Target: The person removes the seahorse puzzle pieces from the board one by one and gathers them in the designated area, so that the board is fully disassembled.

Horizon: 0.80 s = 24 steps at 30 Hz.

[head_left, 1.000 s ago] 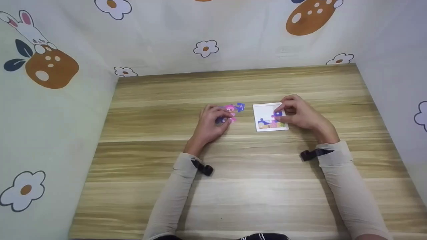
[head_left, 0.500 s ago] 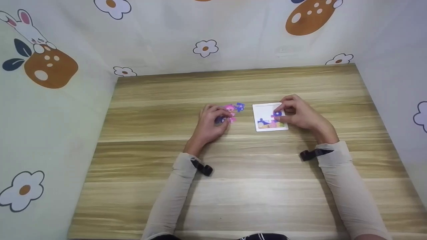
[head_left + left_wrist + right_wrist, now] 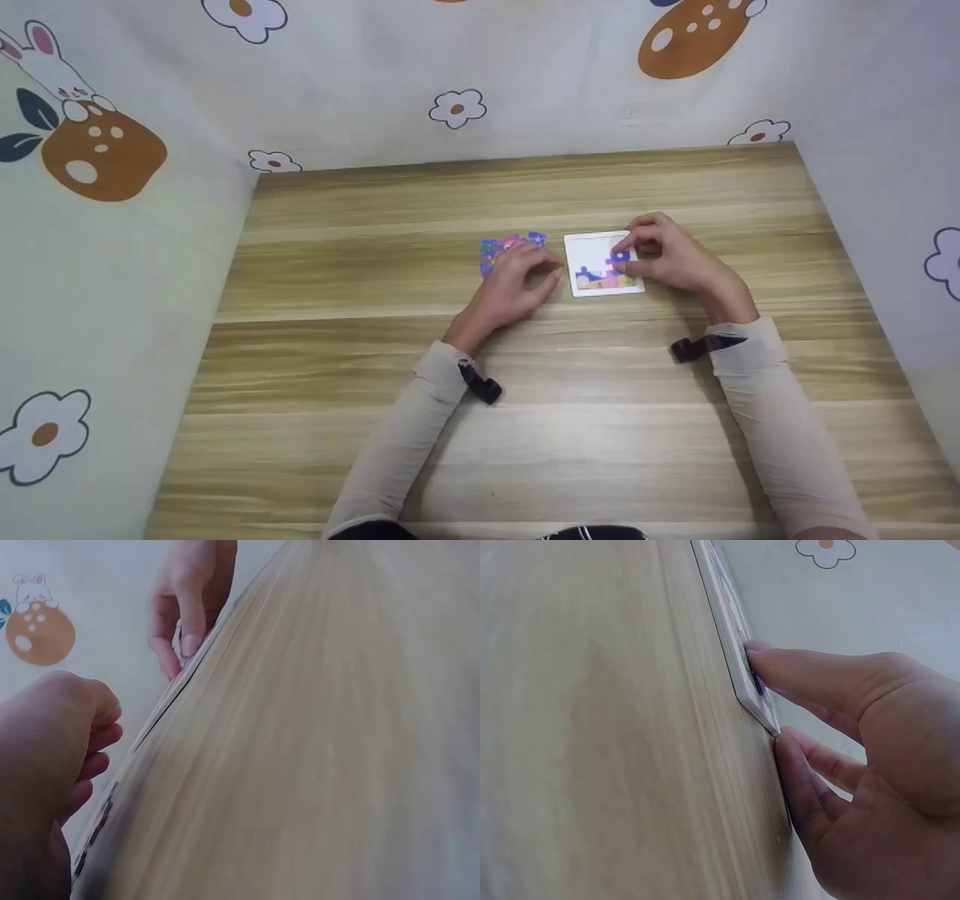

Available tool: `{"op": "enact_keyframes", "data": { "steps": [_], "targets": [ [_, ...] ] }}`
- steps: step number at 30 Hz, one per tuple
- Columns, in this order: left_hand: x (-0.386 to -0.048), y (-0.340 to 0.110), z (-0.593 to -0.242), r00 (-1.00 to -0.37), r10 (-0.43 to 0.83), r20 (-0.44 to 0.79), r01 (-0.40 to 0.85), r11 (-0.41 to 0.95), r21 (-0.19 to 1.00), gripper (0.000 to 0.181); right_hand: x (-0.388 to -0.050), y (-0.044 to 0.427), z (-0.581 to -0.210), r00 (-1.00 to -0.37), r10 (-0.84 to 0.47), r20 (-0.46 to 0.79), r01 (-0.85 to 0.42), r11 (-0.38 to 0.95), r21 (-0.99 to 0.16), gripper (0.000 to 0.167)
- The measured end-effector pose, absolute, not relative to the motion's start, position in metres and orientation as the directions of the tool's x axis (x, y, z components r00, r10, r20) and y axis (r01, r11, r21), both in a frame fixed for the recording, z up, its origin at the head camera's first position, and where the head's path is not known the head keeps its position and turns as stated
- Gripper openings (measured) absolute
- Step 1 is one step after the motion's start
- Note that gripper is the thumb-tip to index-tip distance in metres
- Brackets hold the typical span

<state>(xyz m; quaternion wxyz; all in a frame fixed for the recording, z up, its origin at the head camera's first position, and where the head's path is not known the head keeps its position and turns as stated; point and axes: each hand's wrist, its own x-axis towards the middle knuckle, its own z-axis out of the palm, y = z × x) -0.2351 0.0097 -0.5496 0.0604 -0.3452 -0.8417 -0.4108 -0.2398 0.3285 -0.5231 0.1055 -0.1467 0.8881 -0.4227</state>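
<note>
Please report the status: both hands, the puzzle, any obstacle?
Left hand beside tray, grip unclear. Right hand pinching purple piece at tray. Puzzle partly filled, upper area bare. Left hand partly hiding loose pieces.

High head view angled down, close wrist views skimming the table (image 3: 577, 450), all sharing the right hand (image 3: 675, 255)

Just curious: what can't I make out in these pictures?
Head view: how many loose puzzle pieces there are; the left hand covers some.
Left wrist view: whether the left hand holds anything; the hand itself hides its grip.
Right wrist view: the far end of the puzzle tray, cut off by the picture's top edge.
</note>
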Motion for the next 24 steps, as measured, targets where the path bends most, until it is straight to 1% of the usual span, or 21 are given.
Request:
{"op": "enact_keyframes", "data": {
  "steps": [3, 9, 13, 19, 24],
  "targets": [
    [-0.237, 0.018, -0.548, -0.757, 0.530, 0.382, 0.616, 0.384, 0.688, 0.020, -0.240, 0.327, -0.523, -0.934, -0.353, -0.058, -0.177, 0.596, -0.783, 0.025],
    [-0.235, 0.037, -0.543, -0.775, 0.552, 0.307, 0.547, 0.343, 0.764, 0.028, -0.240, 0.327, -0.523, -0.934, -0.355, -0.040, -0.190, 0.588, -0.787, 0.025],
    [-0.237, 0.052, -0.544, -0.777, 0.566, 0.274, 0.532, 0.359, 0.767, 0.029, -0.239, 0.329, -0.524, -0.933, -0.357, -0.030, -0.204, 0.597, -0.776, 0.026],
    [-0.243, 0.073, -0.545, -0.790, 0.587, 0.179, 0.478, 0.406, 0.779, 0.033, -0.239, 0.330, -0.524, -0.932, -0.362, -0.026, -0.210, 0.596, -0.775, 0.026],
    [-0.249, 0.085, -0.542, -0.810, 0.575, 0.119, 0.433, 0.447, 0.783, 0.032, -0.240, 0.329, -0.524, -0.932, -0.363, -0.018, -0.214, 0.587, -0.781, 0.025]
  ]
}}
